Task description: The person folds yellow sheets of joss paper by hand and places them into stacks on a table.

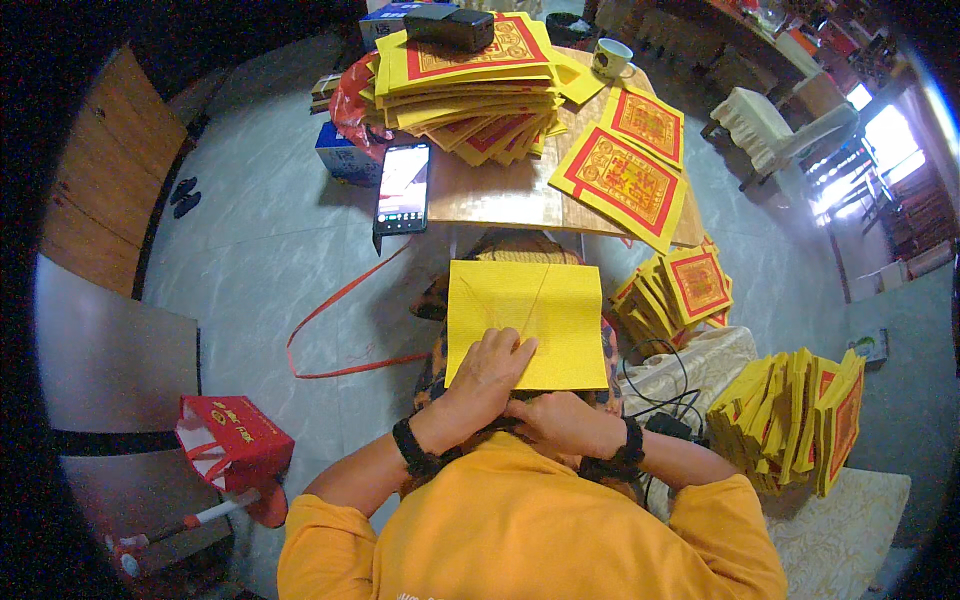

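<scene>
A plain yellow paper sheet (540,310) lies on my lap, with a crease line running across it. My left hand (490,370) rests flat on its near edge, fingers pressing the paper. My right hand (560,420) lies just below the sheet's near edge, curled and partly tucked under the left hand; whether it grips the paper is hidden. Both wrists wear black bands.
A wooden table (500,195) ahead carries a tall stack of yellow and red printed papers (470,90), a phone (403,187), a cup (611,57) and two loose printed sheets (625,180). Folded paper piles (680,295) (795,420) lie at my right. A red bag (232,440) stands at left.
</scene>
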`<state>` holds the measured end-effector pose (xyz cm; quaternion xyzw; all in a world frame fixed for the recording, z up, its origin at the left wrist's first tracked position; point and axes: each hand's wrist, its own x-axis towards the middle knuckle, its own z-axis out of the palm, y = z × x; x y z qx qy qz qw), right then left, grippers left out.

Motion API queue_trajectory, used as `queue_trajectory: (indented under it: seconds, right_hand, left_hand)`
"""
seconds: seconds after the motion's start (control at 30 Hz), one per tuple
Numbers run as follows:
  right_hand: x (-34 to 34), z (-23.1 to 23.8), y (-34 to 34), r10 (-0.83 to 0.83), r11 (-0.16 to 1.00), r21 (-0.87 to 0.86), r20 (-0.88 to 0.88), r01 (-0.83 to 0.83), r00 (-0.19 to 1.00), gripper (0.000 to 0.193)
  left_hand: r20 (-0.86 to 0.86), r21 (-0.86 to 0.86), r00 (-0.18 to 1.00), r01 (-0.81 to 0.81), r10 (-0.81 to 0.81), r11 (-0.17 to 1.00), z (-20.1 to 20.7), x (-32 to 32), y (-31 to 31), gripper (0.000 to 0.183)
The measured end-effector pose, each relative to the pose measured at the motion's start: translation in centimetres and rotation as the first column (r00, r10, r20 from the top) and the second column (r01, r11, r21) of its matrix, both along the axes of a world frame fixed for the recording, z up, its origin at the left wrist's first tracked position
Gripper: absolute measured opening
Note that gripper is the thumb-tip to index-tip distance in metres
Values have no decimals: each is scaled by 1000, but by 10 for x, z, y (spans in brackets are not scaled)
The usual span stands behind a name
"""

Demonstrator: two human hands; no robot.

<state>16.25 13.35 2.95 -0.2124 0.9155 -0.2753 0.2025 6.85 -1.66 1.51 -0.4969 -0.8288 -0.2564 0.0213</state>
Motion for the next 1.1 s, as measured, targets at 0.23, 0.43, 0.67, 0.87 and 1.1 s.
queue_trajectory:
  seconds: [0.23, 0.43, 0.67, 0.87, 1.1]
  right_hand:
    - [-3, 37, -8, 136, 989, 41, 120, -141, 983, 19]
    - [-3, 53, -12, 207, 977, -60, 5, -206, 978, 22]
    - [-42, 74, 17, -46, 968, -249, -43, 34, 998, 19]
    - [-85, 30, 76, -231, 971, 5, -235, 239, 944, 17]
    - [-86, 11, 71, -357, 933, -53, -22, 356, 934, 25]
  left_hand:
    - [132, -108, 986, 113, -98, 988, 7, -6, -5, 53]
    - [284, 48, 949, 127, -136, 991, -3, -14, -2, 43]
    - [615, 269, 778, -54, -128, 962, -13, -19, 14, 27]
    - [801, 232, 590, -140, -107, 963, 5, -28, 14, 27]
    - [939, 339, 255, -582, -229, 739, -9, -68, 14, 26]
